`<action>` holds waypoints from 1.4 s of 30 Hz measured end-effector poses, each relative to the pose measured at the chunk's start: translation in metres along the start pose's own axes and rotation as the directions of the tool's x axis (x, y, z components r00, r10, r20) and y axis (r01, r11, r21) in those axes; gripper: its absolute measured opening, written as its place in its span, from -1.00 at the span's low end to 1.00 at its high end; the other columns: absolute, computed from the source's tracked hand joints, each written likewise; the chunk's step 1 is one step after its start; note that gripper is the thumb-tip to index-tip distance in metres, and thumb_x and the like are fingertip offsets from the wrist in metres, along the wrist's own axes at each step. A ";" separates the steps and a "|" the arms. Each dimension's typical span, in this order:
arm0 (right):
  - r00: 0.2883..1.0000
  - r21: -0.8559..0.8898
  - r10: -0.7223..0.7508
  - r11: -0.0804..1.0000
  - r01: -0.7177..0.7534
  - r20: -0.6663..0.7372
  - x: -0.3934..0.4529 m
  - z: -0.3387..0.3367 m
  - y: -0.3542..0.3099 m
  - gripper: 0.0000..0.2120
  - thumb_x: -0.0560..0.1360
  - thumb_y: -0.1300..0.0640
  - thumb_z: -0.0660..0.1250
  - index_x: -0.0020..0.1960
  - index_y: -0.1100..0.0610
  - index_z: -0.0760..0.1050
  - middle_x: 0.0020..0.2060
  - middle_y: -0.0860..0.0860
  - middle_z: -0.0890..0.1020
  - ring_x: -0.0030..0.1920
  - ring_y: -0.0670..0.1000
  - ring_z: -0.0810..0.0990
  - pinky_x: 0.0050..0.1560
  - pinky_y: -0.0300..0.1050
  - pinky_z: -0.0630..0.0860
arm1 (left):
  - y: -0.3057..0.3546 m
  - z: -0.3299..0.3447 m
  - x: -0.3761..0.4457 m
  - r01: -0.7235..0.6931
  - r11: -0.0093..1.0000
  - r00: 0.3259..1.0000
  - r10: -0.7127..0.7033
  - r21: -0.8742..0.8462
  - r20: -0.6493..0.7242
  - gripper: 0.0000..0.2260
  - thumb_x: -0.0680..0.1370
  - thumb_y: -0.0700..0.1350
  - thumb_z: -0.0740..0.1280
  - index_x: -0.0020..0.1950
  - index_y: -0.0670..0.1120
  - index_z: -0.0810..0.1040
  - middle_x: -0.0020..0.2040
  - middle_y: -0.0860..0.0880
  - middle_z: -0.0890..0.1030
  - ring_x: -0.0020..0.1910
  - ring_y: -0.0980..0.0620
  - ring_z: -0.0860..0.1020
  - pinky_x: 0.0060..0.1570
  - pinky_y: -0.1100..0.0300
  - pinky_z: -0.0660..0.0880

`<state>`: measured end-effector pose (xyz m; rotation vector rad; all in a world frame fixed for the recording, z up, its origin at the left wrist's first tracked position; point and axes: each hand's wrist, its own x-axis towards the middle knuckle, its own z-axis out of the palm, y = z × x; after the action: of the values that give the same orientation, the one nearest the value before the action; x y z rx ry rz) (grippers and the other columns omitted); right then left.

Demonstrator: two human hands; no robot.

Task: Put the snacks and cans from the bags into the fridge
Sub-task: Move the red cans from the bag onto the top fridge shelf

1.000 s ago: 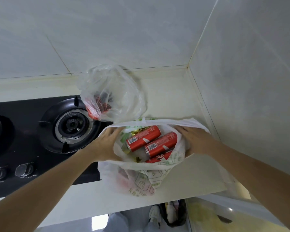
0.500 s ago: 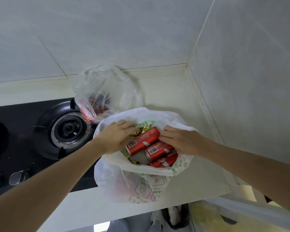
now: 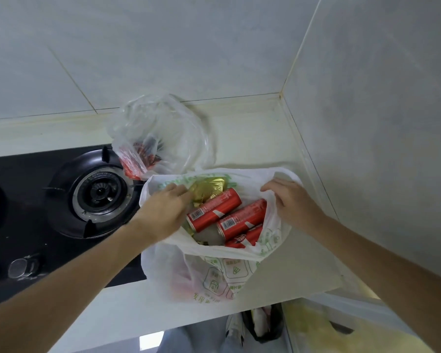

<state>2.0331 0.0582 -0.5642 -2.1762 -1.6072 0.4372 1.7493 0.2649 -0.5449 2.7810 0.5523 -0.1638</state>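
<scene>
A white plastic bag (image 3: 214, 278) with green print sits on the counter, its mouth spread wide. Inside lie three red cans (image 3: 214, 210) side by side and a gold foil snack packet (image 3: 209, 189) at the back. My left hand (image 3: 161, 212) reaches into the bag, and its fingers pinch the gold packet. My right hand (image 3: 290, 202) grips the bag's right rim and holds it apart. A clear plastic bag (image 3: 163, 133) with red packets in it stands just behind, against the hob.
A black gas hob (image 3: 97, 194) with a round burner lies left of the bags, knobs (image 3: 23, 267) along its front. Tiled walls close the corner behind and on the right. The pale counter (image 3: 242, 138) ends at a front edge just below the white bag.
My left hand has gone deeper into the white bag and taken the gold packet. My right hand has left the cans and pulled the bag's right rim outward.
</scene>
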 end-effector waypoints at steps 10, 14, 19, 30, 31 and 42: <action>0.985 -0.122 -0.168 0.977 0.173 0.043 -0.077 0.008 -0.011 -0.70 0.70 -0.02 0.19 0.26 0.07 0.61 0.08 -0.08 0.68 0.14 -0.08 0.60 0.23 -0.08 0.53 | 0.032 0.013 -0.103 0.056 0.998 0.998 -0.056 0.008 0.002 -0.59 0.66 0.12 -0.03 0.18 0.07 0.58 -0.31 0.06 0.55 -0.26 0.01 0.56 -0.07 0.07 0.57; 0.985 -0.150 -0.168 0.974 0.172 0.041 -0.075 0.005 -0.008 -0.80 0.64 -0.02 0.30 0.16 0.02 0.63 -0.06 -0.13 0.69 -0.02 -0.09 0.63 0.12 -0.14 0.53 | 0.037 0.020 -0.111 0.152 0.984 0.988 -0.150 0.097 -0.023 -0.82 0.65 0.05 0.24 0.06 0.05 0.62 -0.42 0.03 0.52 -0.43 -0.04 0.53 -0.23 0.11 0.57; 0.985 -0.120 -0.114 0.984 0.130 0.126 -0.063 0.002 0.000 -0.74 0.57 -0.02 0.41 0.24 0.01 0.58 0.01 -0.13 0.66 -0.02 -0.02 0.66 0.02 -0.06 0.60 | 0.055 0.003 -0.113 0.290 0.952 0.930 -0.304 0.095 0.207 -0.64 0.64 0.20 0.27 0.38 0.10 0.44 0.05 0.02 0.69 0.08 -0.03 0.64 0.32 0.14 0.39; 0.941 -0.209 -0.029 0.972 0.104 0.336 -0.062 0.016 0.003 -0.06 0.27 -0.18 0.66 0.49 -0.12 0.22 0.35 -0.05 0.38 0.05 0.07 0.66 -0.04 0.03 0.68 | 0.059 0.055 -0.115 0.395 0.893 0.873 -0.438 0.215 0.216 -0.16 0.37 0.41 0.43 0.47 0.06 0.16 0.11 0.11 0.58 0.04 0.04 0.63 0.13 0.09 0.49; 0.946 -0.214 -0.025 0.972 0.099 0.323 -0.059 0.017 0.003 0.00 0.25 -0.20 0.67 0.52 -0.12 0.19 0.36 -0.02 0.37 0.04 0.08 0.67 -0.06 0.04 0.69 | 0.055 0.057 -0.111 0.414 0.890 0.869 -0.449 0.193 0.207 -0.16 0.34 0.41 0.45 0.44 0.06 0.19 0.16 0.10 0.56 0.06 0.03 0.63 0.12 0.06 0.51; 0.925 -0.169 0.096 0.985 -0.035 0.366 -0.038 0.007 0.016 0.17 0.28 -0.14 0.63 0.65 -0.16 -0.06 0.47 -0.04 0.24 0.36 0.10 0.49 0.17 0.11 0.63 | 0.018 0.043 -0.055 0.424 0.905 0.898 -0.416 -0.027 0.142 -0.04 0.24 0.39 0.51 0.50 0.10 0.18 0.33 -0.01 0.46 0.36 -0.09 0.45 0.31 -0.08 0.49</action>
<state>2.0319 0.0190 -0.5773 -2.3806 -1.8215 0.8121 1.7030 0.2163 -0.5713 2.5316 1.0987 -0.4167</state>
